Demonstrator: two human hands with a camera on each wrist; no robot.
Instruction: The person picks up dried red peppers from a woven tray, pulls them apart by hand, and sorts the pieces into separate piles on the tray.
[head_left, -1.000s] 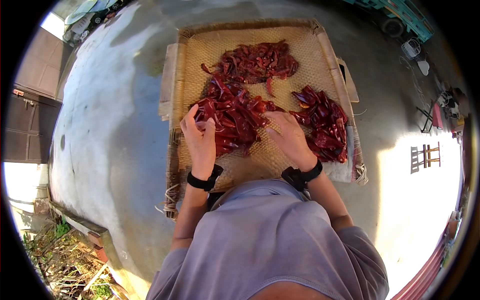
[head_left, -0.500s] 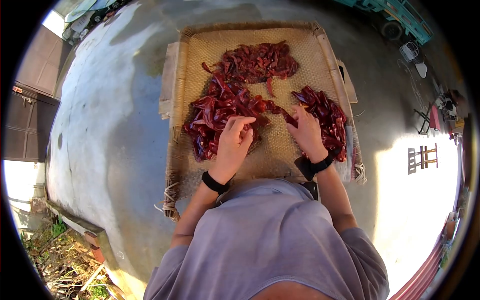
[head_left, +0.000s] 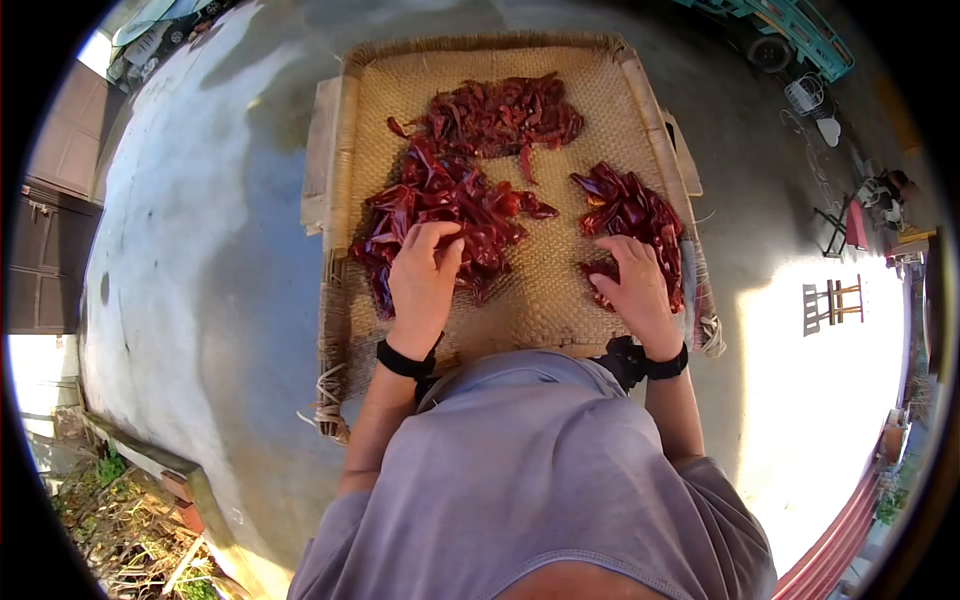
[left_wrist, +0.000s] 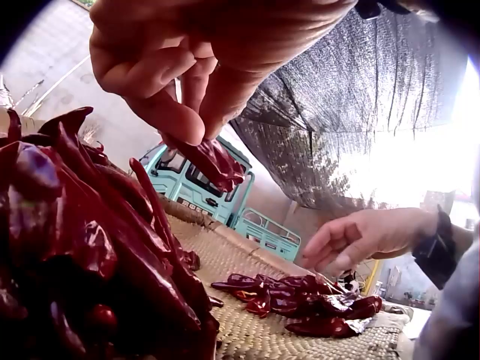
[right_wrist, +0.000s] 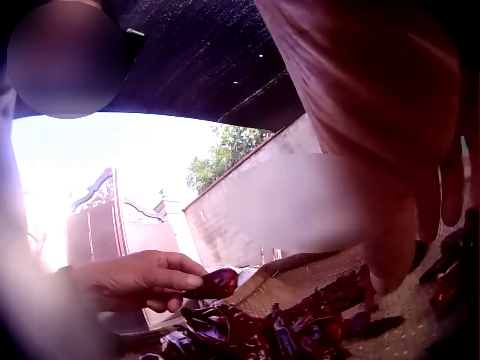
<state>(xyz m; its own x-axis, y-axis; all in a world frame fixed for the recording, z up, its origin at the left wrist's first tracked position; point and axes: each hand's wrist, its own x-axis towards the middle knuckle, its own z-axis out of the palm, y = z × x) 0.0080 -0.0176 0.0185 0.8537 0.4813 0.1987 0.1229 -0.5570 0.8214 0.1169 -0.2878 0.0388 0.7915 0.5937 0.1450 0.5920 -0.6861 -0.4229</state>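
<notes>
Dried red chili peppers lie in separate piles on a woven tray (head_left: 555, 270). Over the left pile (head_left: 430, 190), my left hand (head_left: 425, 285) pinches one dark red chili pepper (left_wrist: 214, 163) between thumb and fingertips. The pepper hangs above the pile in the left wrist view, and its tip points out in the right wrist view. My right hand (head_left: 640, 295) hovers low at the near side of the right pile (head_left: 635, 205), fingers loosely bent. Nothing shows between those fingers (left_wrist: 330, 240) in the left wrist view.
A third pile of smaller, shrivelled peppers (head_left: 505, 115) lies at the tray's far end. The tray has a raised bound rim (head_left: 335, 200). Concrete floor (head_left: 200, 250) surrounds it. A teal truck (left_wrist: 196, 187) and a wooden chair (head_left: 845, 300) stand farther off.
My right hand has moved from the middle to the right pile, and the pepper at its fingers has been let go there. My left hand has shifted back left and now holds a pepper.
</notes>
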